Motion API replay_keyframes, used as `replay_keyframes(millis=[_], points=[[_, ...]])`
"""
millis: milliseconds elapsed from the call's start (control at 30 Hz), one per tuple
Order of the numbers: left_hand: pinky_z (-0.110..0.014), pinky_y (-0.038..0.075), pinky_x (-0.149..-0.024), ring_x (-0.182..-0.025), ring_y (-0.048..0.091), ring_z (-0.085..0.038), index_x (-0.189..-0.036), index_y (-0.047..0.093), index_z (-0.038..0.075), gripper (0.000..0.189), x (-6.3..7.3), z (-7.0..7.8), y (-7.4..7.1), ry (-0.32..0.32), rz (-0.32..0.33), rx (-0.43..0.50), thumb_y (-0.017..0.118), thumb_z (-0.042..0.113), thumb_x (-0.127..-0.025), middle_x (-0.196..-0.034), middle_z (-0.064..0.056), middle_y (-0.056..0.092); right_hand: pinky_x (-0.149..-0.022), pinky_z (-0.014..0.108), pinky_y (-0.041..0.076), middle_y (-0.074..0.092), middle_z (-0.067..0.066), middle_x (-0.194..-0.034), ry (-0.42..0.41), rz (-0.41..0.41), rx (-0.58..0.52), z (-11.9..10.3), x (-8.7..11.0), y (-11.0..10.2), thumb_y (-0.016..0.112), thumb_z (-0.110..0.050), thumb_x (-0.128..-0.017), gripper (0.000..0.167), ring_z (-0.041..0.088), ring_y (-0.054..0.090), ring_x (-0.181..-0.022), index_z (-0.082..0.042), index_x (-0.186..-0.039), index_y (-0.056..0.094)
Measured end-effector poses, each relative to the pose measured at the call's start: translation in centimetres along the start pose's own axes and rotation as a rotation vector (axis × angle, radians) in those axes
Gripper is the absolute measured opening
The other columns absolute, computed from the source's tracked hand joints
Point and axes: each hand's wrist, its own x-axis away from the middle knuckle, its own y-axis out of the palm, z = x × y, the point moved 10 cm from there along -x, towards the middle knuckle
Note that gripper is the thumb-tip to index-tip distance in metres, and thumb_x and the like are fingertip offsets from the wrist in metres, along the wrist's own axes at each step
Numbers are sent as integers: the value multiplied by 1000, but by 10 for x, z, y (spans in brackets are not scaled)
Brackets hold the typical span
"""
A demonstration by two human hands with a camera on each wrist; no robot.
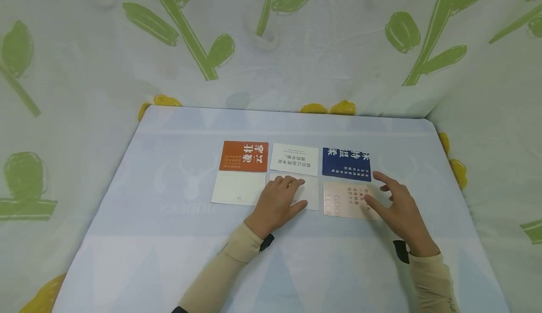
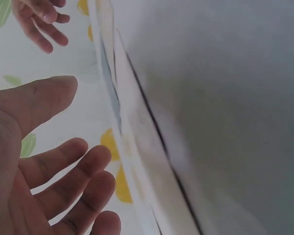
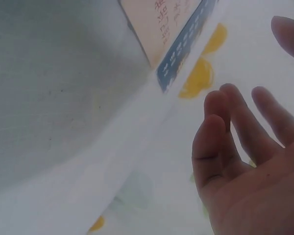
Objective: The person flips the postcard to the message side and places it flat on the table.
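Several cards lie on the table in two rows. In the head view the far row has an orange card (image 1: 232, 156), a white card with dark print (image 1: 294, 160) and a navy blue card (image 1: 345, 164). The near row has a plain off-white card (image 1: 237, 188), a white card (image 1: 311, 193) and a pale pink card (image 1: 345, 202) with red print. My left hand (image 1: 275, 204) hovers over the near middle card, hiding much of it, fingers loosely bent and holding nothing. My right hand (image 1: 400, 212) is over the pink card's right edge, thumb and fingers spread, nothing between them.
The table (image 1: 139, 256) has a pale blue patterned cover. Behind and beside it hangs white cloth (image 1: 338, 35) printed with green leaves and yellow shapes. Both forearms, in beige sleeves (image 1: 211, 275), reach in from the near edge.
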Motion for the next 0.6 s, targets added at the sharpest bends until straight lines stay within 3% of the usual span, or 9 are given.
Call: replay_keyframes(millis=[300,600], points=[[-32,49,-89,-106,58,-21,-135,63,13,57,-30,21,11,48,-78,-35,74,47,-91,-125,-3,67,-92,65,43,44,28,-146,28,-34,-8,6,5,3,77,-31,-91,80,45,44,-122,-8,-156,36],[-34,46,-97,-115,54,-22,-139,61,14,66,-45,36,30,49,-163,-77,73,54,-89,-133,-3,63,-95,66,41,42,24,-152,36,-46,-21,12,6,1,80,-31,-89,87,45,44,-125,-6,-158,32]])
